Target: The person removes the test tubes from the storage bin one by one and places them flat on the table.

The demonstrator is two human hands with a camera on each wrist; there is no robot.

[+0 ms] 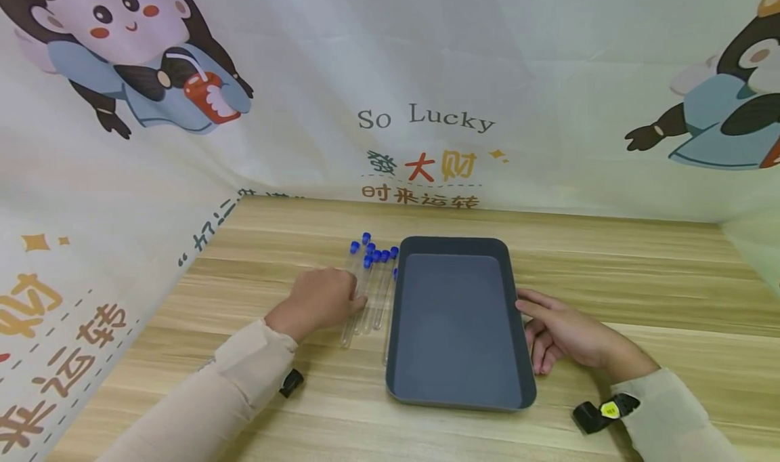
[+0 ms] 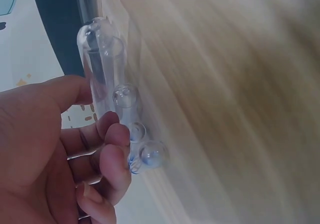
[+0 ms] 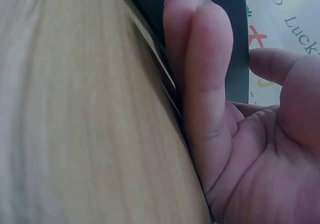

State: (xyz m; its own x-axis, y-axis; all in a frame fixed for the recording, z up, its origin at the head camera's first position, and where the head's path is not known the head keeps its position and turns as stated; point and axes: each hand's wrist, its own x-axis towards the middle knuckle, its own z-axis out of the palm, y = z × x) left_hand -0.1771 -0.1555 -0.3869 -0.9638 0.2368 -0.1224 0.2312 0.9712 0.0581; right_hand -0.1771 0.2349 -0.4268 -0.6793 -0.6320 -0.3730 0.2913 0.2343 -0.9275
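Note:
In the head view, the left hand (image 1: 323, 298) is over a cluster of clear test tubes (image 1: 379, 299) with blue caps, lying on the table left of the tray. Its thumb and curled fingers (image 2: 116, 156) hold at the tubes' sides in the left wrist view, near their rounded ends. Some tubes are hidden behind the hand. A dark grey rectangular tray (image 1: 460, 326) sits in the middle of the table. Against its right side rests the right hand (image 1: 567, 333), thumb and index finger at the rim and the other fingers (image 3: 207, 59) beside the outer wall.
Under everything is a wood-grain table (image 1: 329, 414). A white printed cloth (image 1: 426, 55) with cartoon figures and lettering stands behind and at the sides. Black wrist devices (image 1: 591, 416) are worn at both sleeves.

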